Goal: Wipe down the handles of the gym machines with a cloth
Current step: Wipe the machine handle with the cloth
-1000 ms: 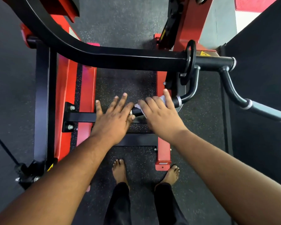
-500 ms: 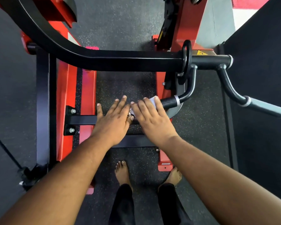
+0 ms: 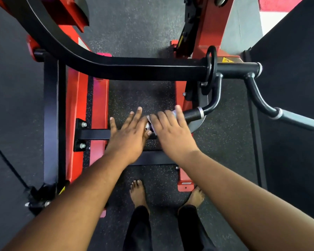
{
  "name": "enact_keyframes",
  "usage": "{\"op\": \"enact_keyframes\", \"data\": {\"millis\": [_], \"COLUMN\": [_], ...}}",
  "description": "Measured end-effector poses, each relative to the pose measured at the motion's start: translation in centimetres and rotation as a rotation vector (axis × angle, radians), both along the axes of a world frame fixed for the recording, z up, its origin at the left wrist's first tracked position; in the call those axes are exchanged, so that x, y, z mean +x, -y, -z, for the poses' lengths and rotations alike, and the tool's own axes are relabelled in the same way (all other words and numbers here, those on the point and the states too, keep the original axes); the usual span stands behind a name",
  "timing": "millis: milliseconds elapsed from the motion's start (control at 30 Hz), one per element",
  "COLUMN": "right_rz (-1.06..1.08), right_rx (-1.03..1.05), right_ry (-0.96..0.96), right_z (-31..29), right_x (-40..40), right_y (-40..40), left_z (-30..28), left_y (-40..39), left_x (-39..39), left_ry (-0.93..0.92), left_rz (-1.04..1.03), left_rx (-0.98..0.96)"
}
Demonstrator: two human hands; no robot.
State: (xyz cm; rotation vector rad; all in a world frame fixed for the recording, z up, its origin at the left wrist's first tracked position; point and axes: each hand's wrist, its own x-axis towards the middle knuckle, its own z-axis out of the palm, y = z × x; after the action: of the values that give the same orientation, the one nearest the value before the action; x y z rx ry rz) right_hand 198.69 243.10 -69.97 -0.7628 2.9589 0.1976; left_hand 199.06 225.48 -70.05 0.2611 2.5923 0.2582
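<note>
Item: red and black steel gym machine (image 3: 76,98), viewed from above by the wearer of the head camera.

Near handle: short black rubber-sleeved handle with a chrome end cap (image 3: 192,114), at frame centre, running from the 9 o'clock end cap toward a bent black tube at 3 o'clock.

Far handle: grey-sleeved handle on a curved black tube (image 3: 297,120), at 3 o'clock, well apart from both hands.

Cloth: small white cloth (image 3: 175,112), lying on the near handle beneath the right hand; only edges show beside the fingers.

Right hand (image 3: 172,131): grip released, fingers straight and pressed flat over the cloth and the handle's end; slightly blurred.

Left hand (image 3: 129,134): grip released, fingers straight and spread, just beside the chrome end cap at its 9 o'clock; whether the thumb touches the cap cannot be told.

Overhead: thick curved black steel bar (image 3: 134,69), crossing at 12 o'clock, carrying a black ring collar (image 3: 211,66).

Floor: dark speckled rubber floor (image 3: 143,95). Two bare feet (image 3: 138,193) stand at 6 o'clock, below black trouser legs.
</note>
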Motion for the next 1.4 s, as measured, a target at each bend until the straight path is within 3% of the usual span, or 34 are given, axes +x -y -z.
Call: {"op": "enact_keyframes", "data": {"millis": [133,233,433,633,767,833,867,1000,1100,1167,1267,1400], "right_rz": [0.111,0.113,-0.093,-0.479,-0.49,-0.255,-0.024,1.163,1.729,1.833,1.835,1.795], "right_rx": [0.087,0.089,-0.042,-0.129,-0.183,-0.333,-0.467,-1.412,-2.019,-2.23,-2.408,-2.493], "right_ry": [0.015,0.005,-0.032,-0.029,0.049,0.224,0.335,0.479,0.646,0.696,0.492,0.245], "right_z": [0.2,0.4,1.3,1.3,0.9,0.8,0.3,-0.8,-1.6,-2.5,-3.8,-4.9], "right_x": [1.6,1.6,0.2,0.0,1.1,3.0,4.2,6.0,3.8,1.9,-0.1,-2.2], "right_y": [-3.4,-1.5,4.9,-2.5,-7.8,-8.3,-7.5,-0.4,3.9,5.5,4.8,-0.1], "left_z": [0.0,0.5,0.8,-0.2,-0.3,-0.2,-0.1,0.1,0.0,-0.1,-0.5,-1.0], "left_y": [1.1,2.1,3.7,3.1,2.1,1.5,1.2,0.8,0.9,1.0,0.8,0.6], "left_x": [0.6,1.1,1.7,0.5,-0.3,-0.5,-0.6,-0.7,-1.0,-1.2,-1.4,-1.6], "left_ry": [-0.067,-0.058,-0.032,-0.033,-0.025,-0.035,-0.041,-0.081,-0.098,-0.093,-0.135,-0.155], "left_rz": [0.0,0.0,-0.07,0.06,0.102,0.124,0.132,0.125,0.135,0.148,0.16,0.182], "left_rx": [0.01,-0.001,0.002,0.035,0.044,0.055,0.059,0.076,0.066,0.075,0.064,0.03]}}
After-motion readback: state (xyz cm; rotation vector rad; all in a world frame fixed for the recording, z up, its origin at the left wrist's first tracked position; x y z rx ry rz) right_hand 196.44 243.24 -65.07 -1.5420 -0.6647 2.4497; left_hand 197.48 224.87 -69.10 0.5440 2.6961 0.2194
